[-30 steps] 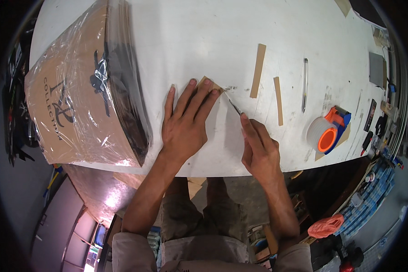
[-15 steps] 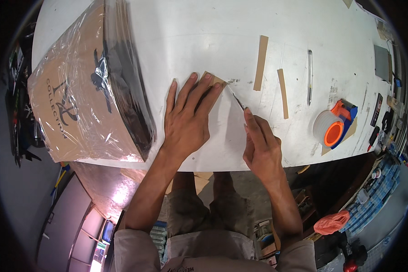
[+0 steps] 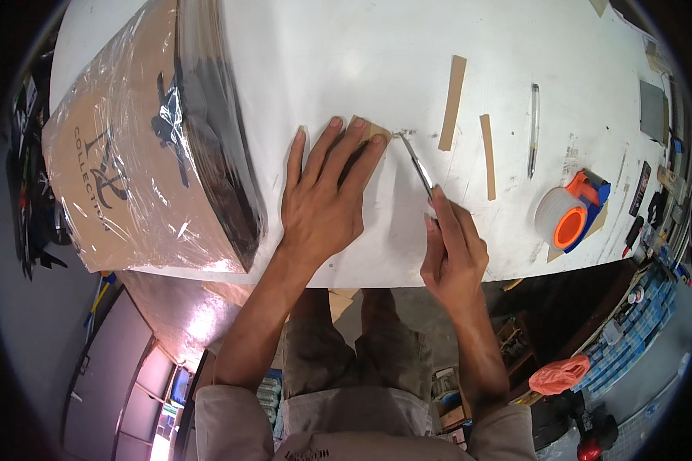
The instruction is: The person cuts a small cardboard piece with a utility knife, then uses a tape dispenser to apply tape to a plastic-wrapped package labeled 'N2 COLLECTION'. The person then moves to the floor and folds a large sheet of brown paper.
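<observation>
My left hand (image 3: 324, 201) lies flat with fingers spread, pressing a small brown cardboard piece (image 3: 374, 130) onto the white table (image 3: 307, 58). Most of that cardboard is hidden under the fingers; its far and right edges show. In my right hand (image 3: 455, 253) is a slim silver craft knife (image 3: 420, 172), gripped with the index finger along it. Its tip points away from me and is just beside the right corner of the cardboard; whether they touch I cannot tell.
Two narrow cardboard strips (image 3: 453, 103) and a clear pen (image 3: 533, 131) lie right of the knife. An orange and blue tape dispenser (image 3: 570, 213) stands near the front right edge. A plastic-wrapped stack of brown cardboard (image 3: 134, 154) takes up the table's left side.
My right hand and the knife have shifted a little to the right, and more of the knife shows. My left hand keeps its place on the cardboard. The whole view has moved slightly.
</observation>
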